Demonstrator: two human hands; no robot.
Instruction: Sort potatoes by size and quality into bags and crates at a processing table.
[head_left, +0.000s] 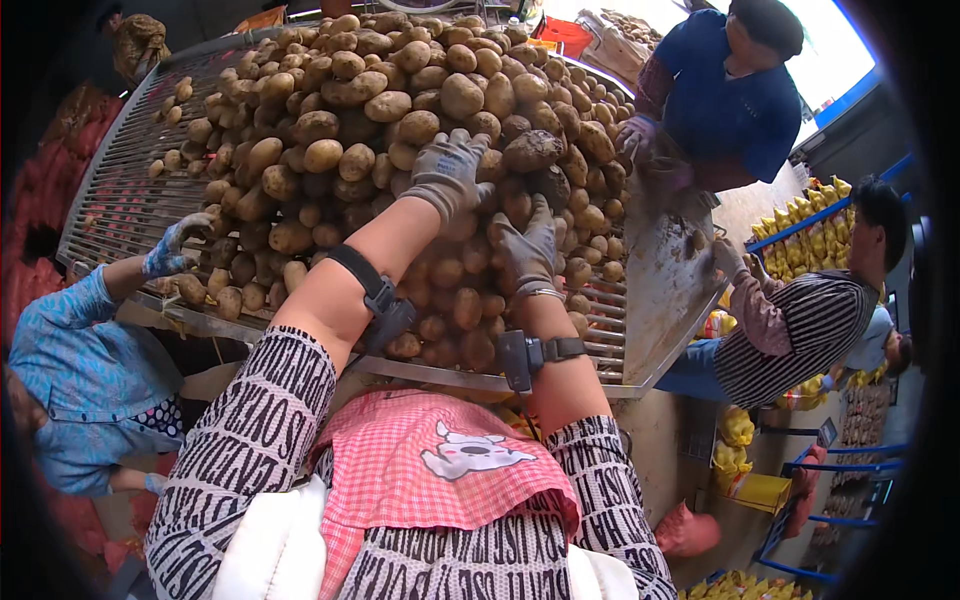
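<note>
A large heap of potatoes (352, 161) lies on a metal slatted sorting table (124, 195) in front of me. My left hand (452, 172), in a grey work glove, rests on the middle of the heap with its fingers spread; no potato is plainly gripped in it. To its right and lower down, my right hand (531, 238), also gloved in grey, reaches into the potatoes with the fingers pointing away from me. Its palm is hidden, so whether it holds one cannot be told. Just beyond it are a dark, dirt-caked potato (533, 151) and another dark one (551, 186).
A gloved co-worker in blue (731, 105) stands at the far right, another in stripes (795, 337) by the metal side tray (660, 300). A person in light blue (90, 360) reaches in from the left. Yellow bags (806, 217) fill racks at right; a red sack (686, 529) stands below.
</note>
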